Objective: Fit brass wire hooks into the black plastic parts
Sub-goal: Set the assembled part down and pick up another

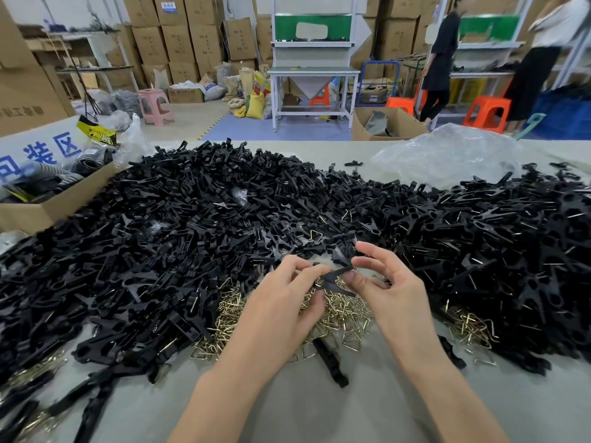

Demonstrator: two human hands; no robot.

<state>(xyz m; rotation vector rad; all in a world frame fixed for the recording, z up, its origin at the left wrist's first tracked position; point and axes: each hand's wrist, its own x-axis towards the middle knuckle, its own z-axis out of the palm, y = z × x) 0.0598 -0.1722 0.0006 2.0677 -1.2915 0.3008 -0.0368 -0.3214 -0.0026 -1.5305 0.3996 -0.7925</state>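
The left hand (281,302) reaches in from the near edge of the tabletop (303,407), forearm bare, its fingers curled and its thumb and fingertips pinching the near end of a black plastic part (335,275). The right hand (395,292) comes in beside it and pinches the far end of the same part between thumb and forefinger, with its other fingers spread loosely above. Whether a hook already sits in the part cannot be told. The part is held just above a loose pile of brass wire hooks (342,314) that lies on the tabletop near the middle of the near edge. A smaller scatter of hooks (470,324) lies toward the right edge. Around both spreads a heap of black parts (208,212), running from the left edge to the right edge and back toward the far edge. On the right many carry a wire. At the left edge stands an open cardboard box (41,212) holding dark ribbed items and yellow-and-black packets. A crumpled clear plastic bag (447,151) lies near the far right corner. Beyond the far edge, on the floor, a second open carton (361,129) holds something grey.
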